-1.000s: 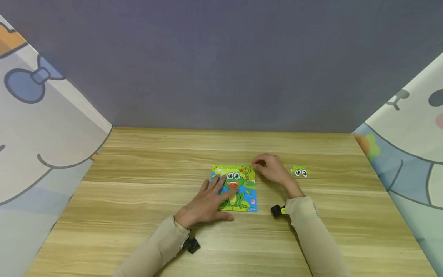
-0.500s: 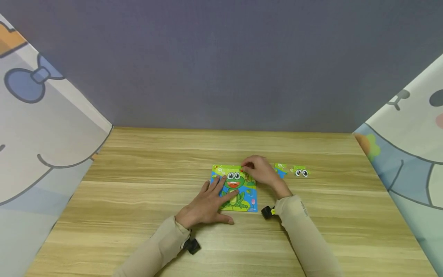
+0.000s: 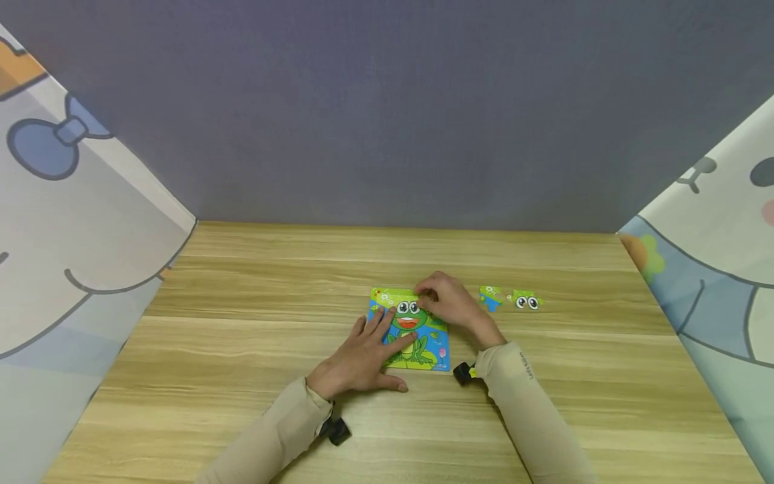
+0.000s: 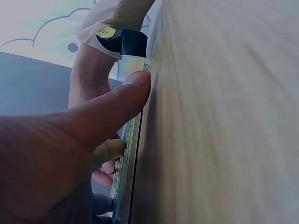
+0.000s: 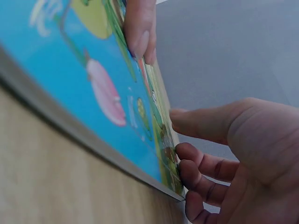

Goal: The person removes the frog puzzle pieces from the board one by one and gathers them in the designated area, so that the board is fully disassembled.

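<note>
A square frog puzzle (image 3: 434, 351) lies flat on the wooden table, showing a green frog on blue and lime. My left hand (image 3: 357, 353) rests on its left side with fingers spread, its thumb on or just above the table below the near edge. At the puzzle's upper right my right hand (image 3: 450, 300) bends over the tree area, its fingers curled. In the right wrist view the thumb (image 5: 205, 122) and curled fingers (image 5: 201, 175) are at the puzzle's edge; whether they pinch a piece is hidden. To the right lie a green-and-blue puzzle piece (image 3: 490, 298) and one with frog eyes (image 3: 527, 300).
The wooden table (image 3: 272, 302) spreads around the puzzle. A grey panel (image 3: 387, 121) stands along its far edge. Panels with cartoon prints flank the left (image 3: 91, 235) and right (image 3: 713, 269) sides. Each wrist wears a small black camera, seen at the left (image 3: 336, 430) and the right cuff.
My right hand has shifted left from the puzzle's upper right corner onto the top of the tree area, uncovering the green-and-blue piece. My left hand has stayed in place.
</note>
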`<state>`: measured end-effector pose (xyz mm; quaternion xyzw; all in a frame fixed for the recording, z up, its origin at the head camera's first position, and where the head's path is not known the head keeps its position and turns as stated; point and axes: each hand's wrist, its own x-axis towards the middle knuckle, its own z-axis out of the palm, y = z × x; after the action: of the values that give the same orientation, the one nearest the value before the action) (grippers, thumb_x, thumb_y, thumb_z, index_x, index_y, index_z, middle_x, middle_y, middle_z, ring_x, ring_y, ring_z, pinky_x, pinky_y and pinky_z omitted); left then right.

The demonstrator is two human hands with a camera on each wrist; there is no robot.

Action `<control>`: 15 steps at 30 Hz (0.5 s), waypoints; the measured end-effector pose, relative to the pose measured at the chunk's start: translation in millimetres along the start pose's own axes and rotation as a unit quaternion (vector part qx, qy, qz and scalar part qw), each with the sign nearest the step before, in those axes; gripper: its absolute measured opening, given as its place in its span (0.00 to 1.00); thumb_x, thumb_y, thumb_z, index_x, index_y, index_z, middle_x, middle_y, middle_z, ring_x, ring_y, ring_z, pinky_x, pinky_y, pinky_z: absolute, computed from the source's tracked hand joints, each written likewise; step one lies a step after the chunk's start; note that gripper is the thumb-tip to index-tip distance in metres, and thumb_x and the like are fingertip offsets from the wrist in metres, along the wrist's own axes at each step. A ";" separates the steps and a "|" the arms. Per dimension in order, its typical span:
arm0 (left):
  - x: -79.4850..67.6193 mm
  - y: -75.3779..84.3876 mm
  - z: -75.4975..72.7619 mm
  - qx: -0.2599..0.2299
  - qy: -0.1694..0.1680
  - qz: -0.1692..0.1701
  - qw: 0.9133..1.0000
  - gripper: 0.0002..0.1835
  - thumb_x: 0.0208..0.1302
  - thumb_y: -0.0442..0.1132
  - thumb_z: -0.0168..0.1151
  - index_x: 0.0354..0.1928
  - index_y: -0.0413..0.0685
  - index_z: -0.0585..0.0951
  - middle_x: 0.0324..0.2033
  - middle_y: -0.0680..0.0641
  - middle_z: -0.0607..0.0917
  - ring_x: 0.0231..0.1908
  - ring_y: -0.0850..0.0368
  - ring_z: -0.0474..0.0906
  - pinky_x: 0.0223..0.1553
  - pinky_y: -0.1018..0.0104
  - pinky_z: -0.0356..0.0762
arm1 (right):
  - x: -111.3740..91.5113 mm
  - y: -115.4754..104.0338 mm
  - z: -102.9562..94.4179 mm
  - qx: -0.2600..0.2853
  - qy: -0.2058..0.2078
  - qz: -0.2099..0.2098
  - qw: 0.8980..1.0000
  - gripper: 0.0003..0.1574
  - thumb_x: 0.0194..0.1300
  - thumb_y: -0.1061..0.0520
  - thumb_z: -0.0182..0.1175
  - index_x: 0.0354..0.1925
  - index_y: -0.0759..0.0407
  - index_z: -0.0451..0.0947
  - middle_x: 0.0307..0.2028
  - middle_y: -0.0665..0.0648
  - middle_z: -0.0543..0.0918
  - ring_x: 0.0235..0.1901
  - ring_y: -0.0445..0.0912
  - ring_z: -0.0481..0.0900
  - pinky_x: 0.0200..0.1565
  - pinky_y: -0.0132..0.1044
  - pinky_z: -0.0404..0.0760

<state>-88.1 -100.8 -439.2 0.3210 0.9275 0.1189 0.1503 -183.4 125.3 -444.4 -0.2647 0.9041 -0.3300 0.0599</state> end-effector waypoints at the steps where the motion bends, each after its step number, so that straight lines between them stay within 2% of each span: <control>1: 0.2 0.0 0.2 0.001 -0.001 0.000 1.000 0.47 0.59 0.69 0.63 0.77 0.65 0.60 0.79 0.33 0.45 0.79 0.32 0.41 0.74 0.32 0.50 | -0.3 0.2 0.8 -0.008 -0.003 -0.007 1.000 0.13 0.65 0.59 0.66 0.48 0.59 0.85 0.44 0.58 0.82 0.39 0.46 0.79 0.43 0.41 0.80; 6: 0.7 0.3 0.1 0.003 -0.004 0.000 1.000 0.46 0.60 0.68 0.63 0.77 0.65 0.60 0.79 0.33 0.44 0.79 0.32 0.41 0.74 0.32 0.49 | -2.0 -2.2 1.0 -0.038 -0.020 -0.027 0.999 0.12 0.63 0.57 0.69 0.46 0.54 0.87 0.45 0.56 0.82 0.42 0.46 0.78 0.46 0.44 0.78; 15: 0.6 0.1 -0.7 0.013 -0.002 0.002 1.000 0.45 0.61 0.67 0.62 0.77 0.64 0.60 0.79 0.33 0.45 0.79 0.32 0.42 0.73 0.32 0.51 | -4.3 -1.9 -6.0 -0.010 -0.065 -0.041 0.997 0.06 0.60 0.57 0.71 0.38 0.49 0.90 0.42 0.52 0.80 0.45 0.45 0.75 0.56 0.54 0.68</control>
<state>-88.8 -100.4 -438.6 0.3253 0.9279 0.1068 0.1474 -180.6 129.7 -438.9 -0.3233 0.8898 -0.3054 0.1023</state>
